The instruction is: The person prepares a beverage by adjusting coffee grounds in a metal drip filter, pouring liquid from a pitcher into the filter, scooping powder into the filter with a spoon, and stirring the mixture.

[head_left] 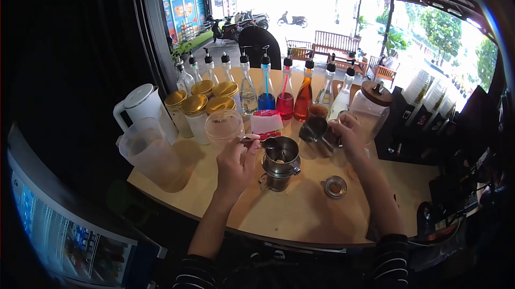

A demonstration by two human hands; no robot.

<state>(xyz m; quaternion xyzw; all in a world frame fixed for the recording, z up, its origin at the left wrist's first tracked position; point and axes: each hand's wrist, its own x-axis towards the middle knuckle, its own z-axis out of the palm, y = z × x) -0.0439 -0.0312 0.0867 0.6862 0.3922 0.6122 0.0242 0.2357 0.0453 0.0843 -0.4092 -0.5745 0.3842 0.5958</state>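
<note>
My left hand (236,163) pinches the handle of a spoon (266,143), whose bowl is over the left rim of a metal drip filter (280,153). The filter sits upright on a metal cup (277,182) with a side handle. To the right, my right hand (347,131) is closed on the handle of a small metal pitcher (318,132), held tilted above the table. What the pitcher contains is hidden. Behind it stands a glass with brown contents (317,111). A small round dish (335,186) lies right of the filter.
Pump bottles (265,88) line the back of the wooden table (311,222). Gold-lidded jars (195,105), a clear bowl (224,127), a white jug (144,106) and a plastic pitcher (150,149) are left. A wooden-lidded jar (371,109) and cup stacks (424,96) stand right.
</note>
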